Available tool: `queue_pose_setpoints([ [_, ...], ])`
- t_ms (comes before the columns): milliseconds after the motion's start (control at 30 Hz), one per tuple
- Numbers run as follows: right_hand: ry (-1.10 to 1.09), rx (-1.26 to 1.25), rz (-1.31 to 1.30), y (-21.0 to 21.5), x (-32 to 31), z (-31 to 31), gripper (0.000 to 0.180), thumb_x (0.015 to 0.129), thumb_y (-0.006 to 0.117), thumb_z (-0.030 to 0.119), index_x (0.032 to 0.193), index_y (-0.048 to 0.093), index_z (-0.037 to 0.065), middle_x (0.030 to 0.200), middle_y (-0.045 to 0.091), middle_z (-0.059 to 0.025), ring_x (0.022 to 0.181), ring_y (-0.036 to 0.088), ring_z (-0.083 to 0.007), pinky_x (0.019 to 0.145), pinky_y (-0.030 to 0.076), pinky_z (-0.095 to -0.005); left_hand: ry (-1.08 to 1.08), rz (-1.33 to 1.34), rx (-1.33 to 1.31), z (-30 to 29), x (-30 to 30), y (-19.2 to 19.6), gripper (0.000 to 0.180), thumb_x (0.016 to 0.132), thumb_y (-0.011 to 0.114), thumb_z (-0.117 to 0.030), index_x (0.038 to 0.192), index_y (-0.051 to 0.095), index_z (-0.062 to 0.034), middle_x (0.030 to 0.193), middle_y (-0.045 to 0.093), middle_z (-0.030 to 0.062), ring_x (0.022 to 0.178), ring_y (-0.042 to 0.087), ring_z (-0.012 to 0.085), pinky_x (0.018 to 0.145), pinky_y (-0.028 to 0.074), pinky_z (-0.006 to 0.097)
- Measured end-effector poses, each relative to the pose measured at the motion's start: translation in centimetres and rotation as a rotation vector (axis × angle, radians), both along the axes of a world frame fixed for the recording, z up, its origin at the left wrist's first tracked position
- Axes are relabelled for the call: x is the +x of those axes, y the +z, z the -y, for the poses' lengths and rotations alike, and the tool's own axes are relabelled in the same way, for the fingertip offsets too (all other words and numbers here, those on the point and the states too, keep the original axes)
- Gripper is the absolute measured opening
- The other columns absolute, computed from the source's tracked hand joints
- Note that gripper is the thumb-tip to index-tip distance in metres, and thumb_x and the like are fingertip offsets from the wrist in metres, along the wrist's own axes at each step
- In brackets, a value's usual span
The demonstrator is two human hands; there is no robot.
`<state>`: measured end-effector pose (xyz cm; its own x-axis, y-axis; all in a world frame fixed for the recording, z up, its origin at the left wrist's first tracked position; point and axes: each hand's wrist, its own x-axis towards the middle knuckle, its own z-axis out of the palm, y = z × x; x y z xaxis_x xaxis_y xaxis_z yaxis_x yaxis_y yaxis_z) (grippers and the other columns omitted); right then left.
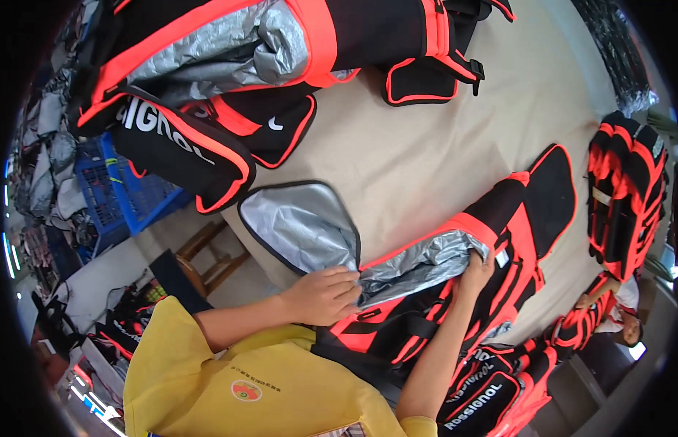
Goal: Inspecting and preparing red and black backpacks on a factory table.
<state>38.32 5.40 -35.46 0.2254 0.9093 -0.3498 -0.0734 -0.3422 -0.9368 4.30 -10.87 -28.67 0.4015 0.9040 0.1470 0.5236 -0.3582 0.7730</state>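
Note:
A black and bright coral backpack [510, 211] lies on the table in front of me, its long opening spread and its crinkled silver lining [419, 262] showing. At the near left end of that opening, my left hand [326, 296] is closed with its fingers bent over the edge. Beside it, a rounded flap with silver lining [302, 218] is folded out to the left. My right hand [477, 274] grips the opening's near edge farther right, thumb toward the lining. The fingertips of my left hand are partly hidden.
Another open backpack [375, 33] of the same kind lies across the far left of the beige table [426, 153]. More stand at the right [623, 197] and lower right [499, 393]. A co-worker [621, 306] is at the right. Left are a blue crate [109, 186] and a wooden stool [211, 255].

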Motion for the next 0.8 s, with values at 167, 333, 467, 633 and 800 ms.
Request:
queue_pose_setpoints([
  [167,0.015,-0.012,0.125,1.0,-1.3,-0.4,0.038,0.095,0.058,-0.007,0.131,0.066,-0.002,0.116,0.072,-0.0040,0.102,0.066,-0.0128,0.095,0.050,-0.0264,0.030,-0.225,0.131,1.6,-4.7,1.4,0.029,0.090,0.079,-0.021,0.112,0.074,-0.0027,0.112,0.073,0.0152,0.125,0.067,0.0351,0.104,0.056,0.047],
  [333,0.016,0.002,0.163,1.3,-1.7,-0.3,0.033,0.096,0.059,-0.006,0.128,0.066,-0.002,0.112,0.071,-0.0029,0.099,0.065,-0.0114,0.093,0.050,-0.0258,0.474,0.066,-0.334,1.6,-4.5,0.8,0.010,0.094,0.075,-0.005,0.102,0.074,0.0003,0.104,0.073,0.0147,0.112,0.066,0.0364,0.094,0.054,0.046],
  [467,0.017,-0.018,0.152,1.1,-2.2,-0.3,0.036,0.095,0.059,-0.007,0.130,0.066,-0.002,0.112,0.071,-0.0032,0.100,0.065,-0.0116,0.094,0.050,-0.0260,0.580,0.019,-0.277,0.6,-4.2,0.6,0.006,0.091,0.076,-0.005,0.095,0.074,-0.0009,0.096,0.070,0.0124,0.098,0.064,0.0351,0.086,0.052,0.045],
  [633,0.012,-0.006,0.151,0.2,-0.9,-0.1,0.040,0.094,0.058,-0.007,0.133,0.066,-0.003,0.117,0.072,-0.0045,0.103,0.067,-0.0132,0.097,0.050,-0.0270,0.310,-0.198,0.151,1.2,-5.1,2.8,0.024,0.080,0.083,-0.011,0.102,0.078,-0.0053,0.110,0.072,0.0073,0.105,0.065,0.0314,0.101,0.054,0.050],
  [800,0.048,0.006,0.180,0.6,-1.7,-0.5,0.038,0.096,0.059,-0.004,0.133,0.066,-0.004,0.117,0.072,-0.0048,0.103,0.066,-0.0131,0.097,0.050,-0.0267,0.331,-0.318,0.144,2.3,-4.7,3.7,0.022,0.081,0.085,-0.014,0.102,0.080,-0.0102,0.120,0.076,0.0005,0.113,0.063,0.0290,0.105,0.051,0.057],
])
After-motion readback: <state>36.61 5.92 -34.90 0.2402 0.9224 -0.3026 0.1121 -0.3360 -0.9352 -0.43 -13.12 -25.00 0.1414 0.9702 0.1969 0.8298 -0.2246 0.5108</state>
